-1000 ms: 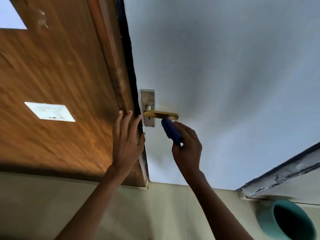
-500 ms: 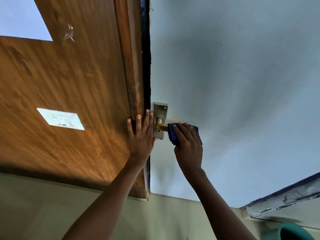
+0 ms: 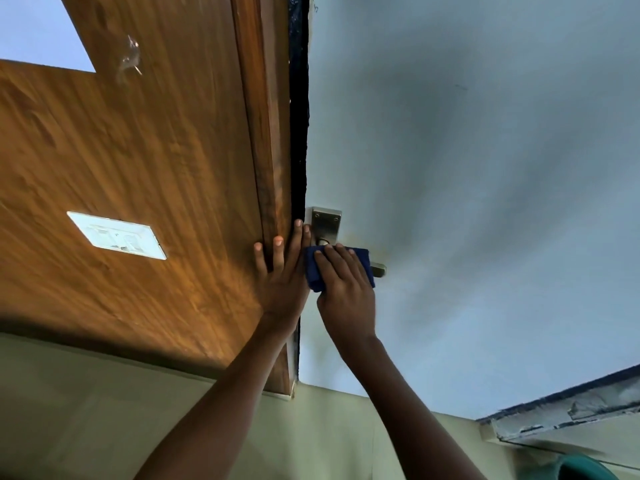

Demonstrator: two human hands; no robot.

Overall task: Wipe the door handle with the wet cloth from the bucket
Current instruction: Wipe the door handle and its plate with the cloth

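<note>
Since the frame a second ago, the right hand (image 3: 346, 292) has moved up from below the lever, and the folded dark blue cloth (image 3: 313, 271) now lies over the brass-coloured lever door handle (image 3: 378, 270) instead of under its underside; the left hand (image 3: 282, 275) has shifted toward the door edge, closer to the handle plate.

Right hand: grip closed around the cloth, fingers (image 3: 341, 263) laid over the top, pressing the cloth onto the lever. Thumb position cannot be told. Only the far end of the lever shows, right of the cloth. The brushed metal backplate (image 3: 325, 225) is uncovered above the cloth; the lever neck is just visible at the cloth's upper edge.

Left hand: flat and spread, holding nothing, palm against the brown wood-grain frame (image 3: 270, 150) at the dark gap beside the pale blue-grey door (image 3: 467, 168). Its fingertips reach up beside the backplate; its edge is touching or just beside the right hand and the cloth.

White rectangular switch plate (image 3: 116, 235) on the wood-grain panel, well left of the hands. Teal round bucket (image 3: 585, 469), rim only, at the lower right corner, well apart from the handle.
</note>
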